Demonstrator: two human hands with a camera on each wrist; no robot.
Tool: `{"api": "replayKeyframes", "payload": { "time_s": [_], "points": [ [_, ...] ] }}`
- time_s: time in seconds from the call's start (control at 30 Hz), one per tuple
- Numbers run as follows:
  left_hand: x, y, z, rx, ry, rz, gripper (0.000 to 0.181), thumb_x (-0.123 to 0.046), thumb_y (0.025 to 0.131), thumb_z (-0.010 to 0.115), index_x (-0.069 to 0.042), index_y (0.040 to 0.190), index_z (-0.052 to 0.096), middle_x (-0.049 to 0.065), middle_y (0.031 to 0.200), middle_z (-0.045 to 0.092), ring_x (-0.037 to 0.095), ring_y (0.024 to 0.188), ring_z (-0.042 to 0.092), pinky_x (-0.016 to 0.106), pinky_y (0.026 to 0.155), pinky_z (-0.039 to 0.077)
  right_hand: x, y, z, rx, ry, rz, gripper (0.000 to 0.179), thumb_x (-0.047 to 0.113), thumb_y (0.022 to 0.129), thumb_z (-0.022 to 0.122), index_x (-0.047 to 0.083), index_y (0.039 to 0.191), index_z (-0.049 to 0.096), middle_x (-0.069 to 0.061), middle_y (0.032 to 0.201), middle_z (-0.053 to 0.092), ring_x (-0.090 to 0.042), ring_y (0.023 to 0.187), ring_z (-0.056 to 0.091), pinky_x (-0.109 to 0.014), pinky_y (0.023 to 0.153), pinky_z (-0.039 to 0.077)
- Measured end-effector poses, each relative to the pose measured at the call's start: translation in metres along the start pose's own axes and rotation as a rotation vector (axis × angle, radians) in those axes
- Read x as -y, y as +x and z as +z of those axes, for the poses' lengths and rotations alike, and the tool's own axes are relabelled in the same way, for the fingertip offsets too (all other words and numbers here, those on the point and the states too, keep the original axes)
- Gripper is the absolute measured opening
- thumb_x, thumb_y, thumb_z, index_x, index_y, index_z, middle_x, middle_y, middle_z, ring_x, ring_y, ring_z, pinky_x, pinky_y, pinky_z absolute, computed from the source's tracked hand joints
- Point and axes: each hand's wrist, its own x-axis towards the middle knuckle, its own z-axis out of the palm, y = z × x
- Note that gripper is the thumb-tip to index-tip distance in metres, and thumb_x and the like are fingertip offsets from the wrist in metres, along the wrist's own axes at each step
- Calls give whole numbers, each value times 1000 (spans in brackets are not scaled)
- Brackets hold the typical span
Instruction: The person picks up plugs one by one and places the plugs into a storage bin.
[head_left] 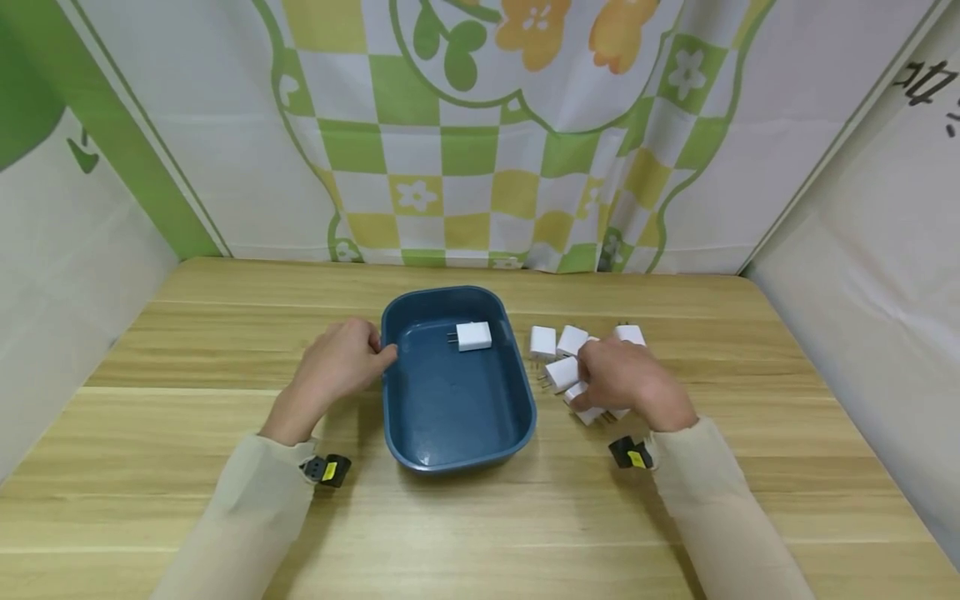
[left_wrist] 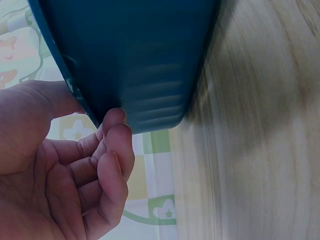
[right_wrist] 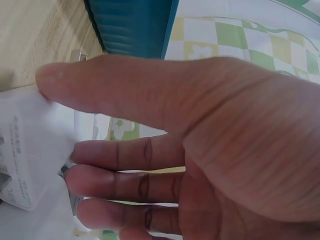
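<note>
My left hand (head_left: 341, 358) pinches the left rim of a blue plastic basin (head_left: 457, 417), thumb over the edge and the other fingers against the outer wall. Inside the basin, toward its far end, lies one white plug charger (head_left: 474, 336) with its prongs to the left. To the right of the basin, my right hand (head_left: 630, 379) reaches over a group of similar chargers. Its thumb and fingertips pinch a white charger (right_wrist: 30, 145), whose printed face shows in the right wrist view. Part of the group is hidden under this hand.
Several white chargers lie close together on the wooden table (head_left: 480, 542), among them one charger (head_left: 543, 342) near the basin's right wall and another charger (head_left: 630, 334) behind my right hand. A patterned curtain (head_left: 465, 150) hangs along the table's back edge.
</note>
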Motion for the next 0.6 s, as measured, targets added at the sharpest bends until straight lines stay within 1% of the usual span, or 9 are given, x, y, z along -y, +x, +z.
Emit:
{"api": "replayKeyframes", "payload": {
  "time_s": [0.33,0.6],
  "points": [
    [0,0,1,4,-7,1,42,-24,97,63,-13,60,47,-2,54,42,14,49,41,26,46,27,5,0,3,0,10,-19,31,27,74,90,12,76,63,0,75,60,-19,68,54,-35,58,42],
    [0,0,0,-5,-5,15,41,-23,97,62,-13,60,46,-2,54,42,15,49,41,26,46,27,8,1,5,-3,4,-24,29,26,72,91,11,76,67,0,75,61,-18,69,55,-36,58,44]
  ]
}}
